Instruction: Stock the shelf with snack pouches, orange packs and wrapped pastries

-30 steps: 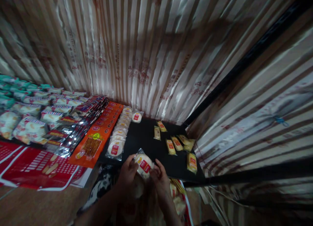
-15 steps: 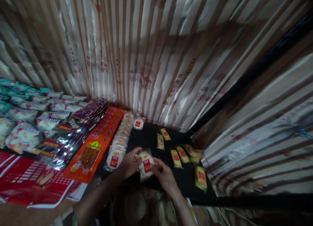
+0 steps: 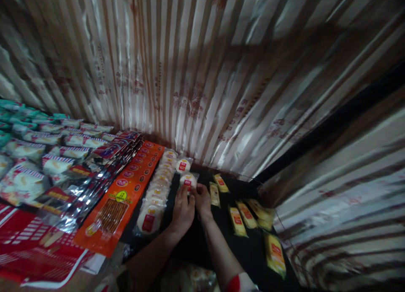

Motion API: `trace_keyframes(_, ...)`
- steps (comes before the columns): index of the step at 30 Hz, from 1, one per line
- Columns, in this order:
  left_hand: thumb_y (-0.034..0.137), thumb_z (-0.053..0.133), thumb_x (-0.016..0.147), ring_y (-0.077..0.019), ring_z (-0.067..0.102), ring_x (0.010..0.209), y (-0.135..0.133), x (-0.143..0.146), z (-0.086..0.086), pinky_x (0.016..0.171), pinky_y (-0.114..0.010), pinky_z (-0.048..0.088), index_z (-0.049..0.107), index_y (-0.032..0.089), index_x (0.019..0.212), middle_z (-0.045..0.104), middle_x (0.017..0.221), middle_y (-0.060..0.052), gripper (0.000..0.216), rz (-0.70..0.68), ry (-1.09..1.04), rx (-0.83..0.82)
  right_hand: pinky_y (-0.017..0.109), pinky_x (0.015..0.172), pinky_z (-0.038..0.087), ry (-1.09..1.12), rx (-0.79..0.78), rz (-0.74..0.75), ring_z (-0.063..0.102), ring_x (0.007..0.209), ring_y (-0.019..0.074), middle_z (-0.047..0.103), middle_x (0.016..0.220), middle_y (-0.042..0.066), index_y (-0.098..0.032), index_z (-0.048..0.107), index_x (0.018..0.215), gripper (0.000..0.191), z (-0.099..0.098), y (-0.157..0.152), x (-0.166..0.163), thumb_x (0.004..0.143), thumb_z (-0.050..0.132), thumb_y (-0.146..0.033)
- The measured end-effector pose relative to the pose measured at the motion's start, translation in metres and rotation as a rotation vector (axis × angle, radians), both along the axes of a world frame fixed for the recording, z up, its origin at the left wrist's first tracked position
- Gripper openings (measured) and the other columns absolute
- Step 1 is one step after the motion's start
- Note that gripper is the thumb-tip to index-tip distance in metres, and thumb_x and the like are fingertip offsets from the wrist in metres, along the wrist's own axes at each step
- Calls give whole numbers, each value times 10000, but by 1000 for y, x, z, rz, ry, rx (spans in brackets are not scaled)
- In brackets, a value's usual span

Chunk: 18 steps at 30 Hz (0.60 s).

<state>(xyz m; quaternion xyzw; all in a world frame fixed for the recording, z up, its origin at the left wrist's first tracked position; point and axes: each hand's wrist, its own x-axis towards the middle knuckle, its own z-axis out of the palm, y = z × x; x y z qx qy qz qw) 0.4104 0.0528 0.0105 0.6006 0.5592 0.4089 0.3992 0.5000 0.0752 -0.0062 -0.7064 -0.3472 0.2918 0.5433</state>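
A round white packaged cracker [image 3: 189,180] in a clear wrapper with a red label lies between the fingertips of both my hands, at the black table surface [image 3: 202,237]. My left hand [image 3: 183,210] grips its near left edge, fingers closed. My right hand [image 3: 202,199] pinches its near right edge. Just beyond it lies another round cracker packet [image 3: 182,165], close to the wall. To the left runs an overlapping row of the same round packets [image 3: 160,184], the nearest showing its full face.
Several yellow wrapped cakes [image 3: 247,215] lie on the right side of the black surface. Orange snack bags [image 3: 114,207], dark foil packets [image 3: 107,161] and white snack bags [image 3: 27,178] fill the left. A striped sheet wall [image 3: 190,73] rises behind; a dark pole [image 3: 316,132] slants at right.
Both hands have carried the round cracker packet forward, away from me, down to the spot just in front of the single packet by the wall. The view has shifted slightly.
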Motion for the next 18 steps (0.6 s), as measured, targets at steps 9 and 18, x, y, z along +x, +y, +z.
trace_keyframes(9,221,435,819,-261,384,1288,44,20,-25,1108,-436,258,558,119,1173,504,1323,-135,389,70,43,44,278,653,474,-148,2,60,619,648,168,671,695,11,-202,590,758,192,7,36,-6,659,581,-367)
trace_keyframes(18,218,423,831,-263,397,1277,65,20,-40,1104,-445,244,579,150,1152,556,1262,-127,363,51,21,37,276,661,457,-236,-62,21,624,694,177,672,746,23,-214,605,801,184,1,57,-7,708,560,-367)
